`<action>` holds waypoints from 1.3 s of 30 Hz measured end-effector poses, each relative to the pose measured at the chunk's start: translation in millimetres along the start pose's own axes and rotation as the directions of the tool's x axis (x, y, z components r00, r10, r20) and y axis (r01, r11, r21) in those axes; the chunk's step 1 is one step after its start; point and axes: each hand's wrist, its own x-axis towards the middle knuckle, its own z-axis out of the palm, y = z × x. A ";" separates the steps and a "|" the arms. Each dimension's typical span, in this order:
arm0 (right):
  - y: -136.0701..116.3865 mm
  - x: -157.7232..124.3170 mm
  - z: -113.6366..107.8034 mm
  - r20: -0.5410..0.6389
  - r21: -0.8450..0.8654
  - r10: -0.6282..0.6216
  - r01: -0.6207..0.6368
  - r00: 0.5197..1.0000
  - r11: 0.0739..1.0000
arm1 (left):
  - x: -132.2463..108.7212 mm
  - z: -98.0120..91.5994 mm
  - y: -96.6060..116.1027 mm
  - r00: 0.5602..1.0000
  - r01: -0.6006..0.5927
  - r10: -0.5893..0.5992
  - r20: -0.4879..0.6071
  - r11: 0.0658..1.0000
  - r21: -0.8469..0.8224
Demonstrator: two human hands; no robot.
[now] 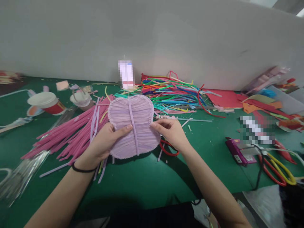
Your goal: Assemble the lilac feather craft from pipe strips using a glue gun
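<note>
A: What is nearest?

B: The person's forearms, with a dark band round the left wrist

A: And the hands?

B: The left hand grips the lower left edge of a lilac piece, its thumb laid over the front; the right hand pinches the right edge with thumb and fingertips, the rest of it loosely curled

A: Where exactly is the piece?

B: Held up over the green surface, its face towards the person; it is a lobed shape of strips packed side by side, with one purple strip running down its front

A: What lies around it?

B: A red loop handle just below the right hand, a bundle of pink stems partly behind the left hand, and a purple box well off to the right

A: Farther back?

B: A red-banded cup on the left, a spread of many-coloured stems behind the piece, red sheets to the right of those, then the grey wall
</note>
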 end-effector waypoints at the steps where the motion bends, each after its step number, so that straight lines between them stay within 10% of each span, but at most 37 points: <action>1: 0.4 -0.3 0.9 0.010 -0.019 -0.005 0.005 1.000 1.000 | -0.1 0.2 -0.5 1.000 -0.001 0.001 0.002 1.000 0.015; 12: 3.2 -0.5 -6.4 0.220 0.118 0.111 -0.140 0.969 0.983 | -1.8 -4.5 0.8 0.995 0.035 -0.042 0.090 0.997 0.074; 26: 18.0 -3.7 -0.4 0.185 0.205 0.101 -0.139 0.977 0.969 | -3.7 3.0 0.3 0.997 -0.028 0.017 0.073 0.987 0.157; 31: -7.6 1.3 -8.8 0.092 0.216 -0.090 0.068 0.992 0.974 | -3.1 1.6 1.5 0.990 -0.096 0.071 0.121 0.972 0.216; 39: -55.0 10.0 -13.2 0.167 -0.308 -0.374 0.409 0.912 0.859 | -6.9 0.1 -1.9 0.984 -0.165 0.130 0.123 0.927 0.337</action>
